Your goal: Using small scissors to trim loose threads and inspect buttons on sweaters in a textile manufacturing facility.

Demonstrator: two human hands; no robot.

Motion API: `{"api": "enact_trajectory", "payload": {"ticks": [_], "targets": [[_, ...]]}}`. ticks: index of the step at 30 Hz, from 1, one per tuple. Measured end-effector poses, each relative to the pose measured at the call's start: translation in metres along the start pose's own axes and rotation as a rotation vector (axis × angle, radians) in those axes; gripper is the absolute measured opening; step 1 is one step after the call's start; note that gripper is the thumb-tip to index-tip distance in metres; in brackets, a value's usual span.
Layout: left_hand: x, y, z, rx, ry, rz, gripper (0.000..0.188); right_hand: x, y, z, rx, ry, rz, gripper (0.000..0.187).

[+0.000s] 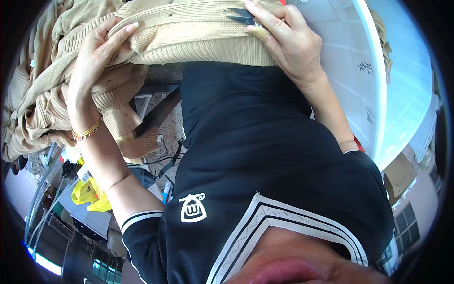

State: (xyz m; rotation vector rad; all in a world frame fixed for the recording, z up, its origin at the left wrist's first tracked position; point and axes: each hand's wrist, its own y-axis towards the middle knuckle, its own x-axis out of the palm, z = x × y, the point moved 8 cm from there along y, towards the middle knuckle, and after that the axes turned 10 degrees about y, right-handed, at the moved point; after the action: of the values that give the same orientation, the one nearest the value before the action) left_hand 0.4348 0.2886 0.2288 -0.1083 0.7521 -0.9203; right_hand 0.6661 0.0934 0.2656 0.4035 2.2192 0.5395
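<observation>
A tan ribbed knit garment [198,35] is stretched across my lap at the top of the view, with a small dark hole or buttonhole in its band. My left hand [101,49] grips its left part, thumb on top and fingers partly hidden by the cloth. My right hand [293,42] is closed round small dark thread snips [242,17]. Their two blades point left and lie slightly apart over the knit band, near another dark spot. A yellowish covering wraps a fingertip of that hand.
More tan knitwear [42,94] is heaped at the left. A large white plastic tub [378,94] stands close at my right. Lower left are a yellow plastic bag [90,191] and metal rails [40,189]. Dark cables [172,163] lie on the floor beside me.
</observation>
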Motion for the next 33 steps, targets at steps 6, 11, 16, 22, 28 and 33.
{"api": "enact_trajectory", "payload": {"ticks": [6, 11, 16, 22, 28, 33], "targets": [[0.004, 0.000, 0.002, 0.004, -0.001, -0.012, 0.023, 0.011, -0.010, 0.012, -0.074, -0.030, 0.047, 0.040], [0.004, 0.000, -0.002, -0.009, -0.023, 0.000, 0.022, 0.003, -0.001, 0.003, 0.067, 0.050, 0.028, 0.040], [0.002, 0.001, -0.009, -0.016, -0.021, -0.056, 0.020, 0.005, -0.003, 0.000, 0.003, 0.012, 0.065, 0.041], [0.004, 0.001, -0.007, -0.014, -0.005, -0.062, 0.020, 0.005, -0.002, -0.001, -0.021, 0.024, 0.089, 0.042], [0.006, 0.000, -0.001, 0.001, 0.002, -0.041, 0.020, 0.014, -0.011, 0.012, -0.107, 0.044, 0.120, 0.041], [0.002, 0.004, -0.007, 0.014, 0.031, -0.040, 0.020, 0.016, -0.010, 0.012, -0.127, 0.069, 0.133, 0.039]]}}
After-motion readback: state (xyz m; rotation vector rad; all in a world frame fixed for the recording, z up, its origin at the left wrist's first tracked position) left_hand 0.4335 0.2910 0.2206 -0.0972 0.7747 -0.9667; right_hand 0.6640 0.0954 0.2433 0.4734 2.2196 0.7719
